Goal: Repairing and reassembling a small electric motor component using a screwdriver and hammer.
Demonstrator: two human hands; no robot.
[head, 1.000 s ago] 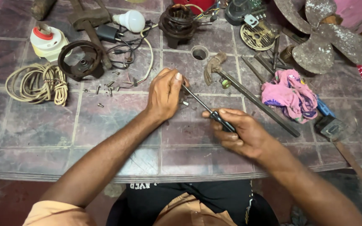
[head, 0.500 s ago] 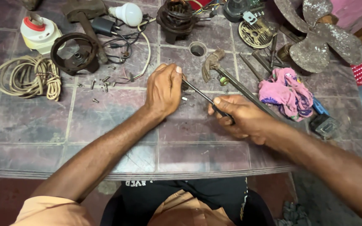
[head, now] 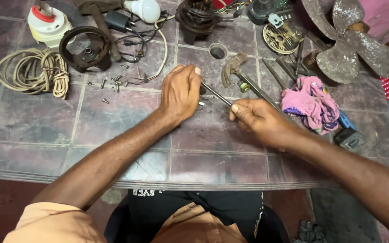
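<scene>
- The right hand [head: 260,119], just right of the frame's middle, was closed around the handle of a screwdriver [head: 216,94]; the handle itself was hidden inside the fist.
- The shaft ran up and to the left, its tip meeting the left hand [head: 181,92] at centre frame.
- The left hand lay palm-down, fingers curled over something small on the table [head: 113,121]; what it gripped could not be told, as the hand covered it.
- A tiny metal piece [head: 201,103] lay just beside the left hand, under the shaft.
- Judged step: driving or loosening a screw in the small part, left hand steadying it.
- Next move likely called for keeping the tip seated and the part pinned while the right wrist turned.
- Loose screws [head: 113,83] lay to the upper left, near a cord coil [head: 32,74]; a hammer [head: 235,67] and pink rag [head: 309,103] sat to the right.
</scene>
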